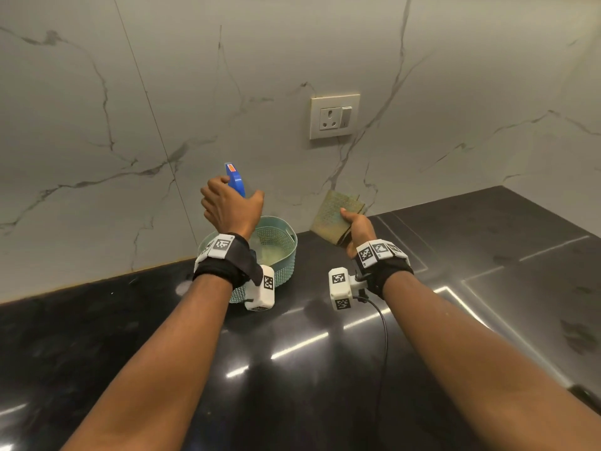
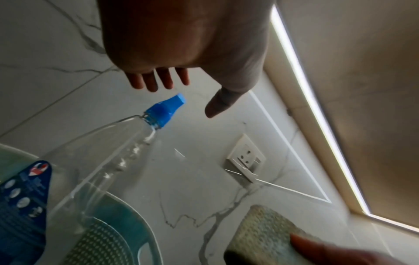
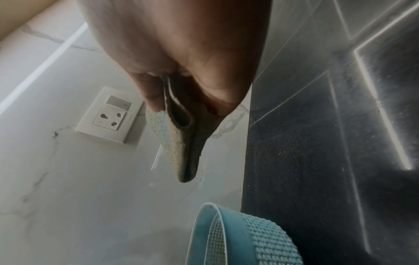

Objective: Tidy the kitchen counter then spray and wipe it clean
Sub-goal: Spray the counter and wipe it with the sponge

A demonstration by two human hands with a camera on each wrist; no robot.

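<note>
Head view: I am seeing my left hand hovering with fingers spread above the spray bottle (standing in the teal basket), not touching; beside the basket, my right hand is pinching a folded cloth.

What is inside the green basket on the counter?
A clear spray bottle with a blue nozzle stands in the basket. The left hand and wrist cover most of the inside, so anything else there cannot be seen.

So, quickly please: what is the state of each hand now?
Left hand: open, fingers spread above the blue cap of the clear plastic spray bottle, not gripping it.
Right hand: holding the folded greenish cleaning cloth.
</note>
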